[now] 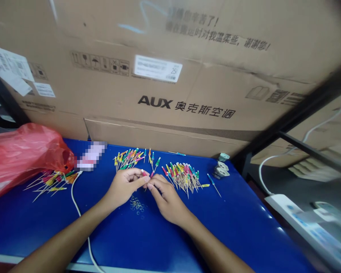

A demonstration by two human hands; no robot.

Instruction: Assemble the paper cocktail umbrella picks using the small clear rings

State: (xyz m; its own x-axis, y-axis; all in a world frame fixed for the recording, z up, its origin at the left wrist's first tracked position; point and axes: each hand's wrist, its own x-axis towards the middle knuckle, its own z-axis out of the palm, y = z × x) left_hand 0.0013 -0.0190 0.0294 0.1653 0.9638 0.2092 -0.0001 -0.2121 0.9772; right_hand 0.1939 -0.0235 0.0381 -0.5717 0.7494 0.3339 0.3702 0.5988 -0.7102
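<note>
Both hands meet over the blue table [107, 235], fingertips pinched together around a folded pink cocktail umbrella [151, 174]. My left hand [127, 185] is closed at its head, and my right hand [167, 197] is closed beside it; the fingers hide most of its stick. Just below them lies a loose scatter of small clear rings [136, 204]. Behind my left hand is a spread of folded cocktail umbrellas [129, 157] in several colours. To the right of my right hand lies a denser pile of folded cocktail umbrellas [183, 176].
A red plastic bag [30, 148] sits at left, with more umbrellas [52, 180] beside it. A blurred-out device [90, 156] trails a white cable [79, 208]. A large cardboard box [159, 125] stands behind. A single blue umbrella [214, 184] and a power strip [307, 227] are at right.
</note>
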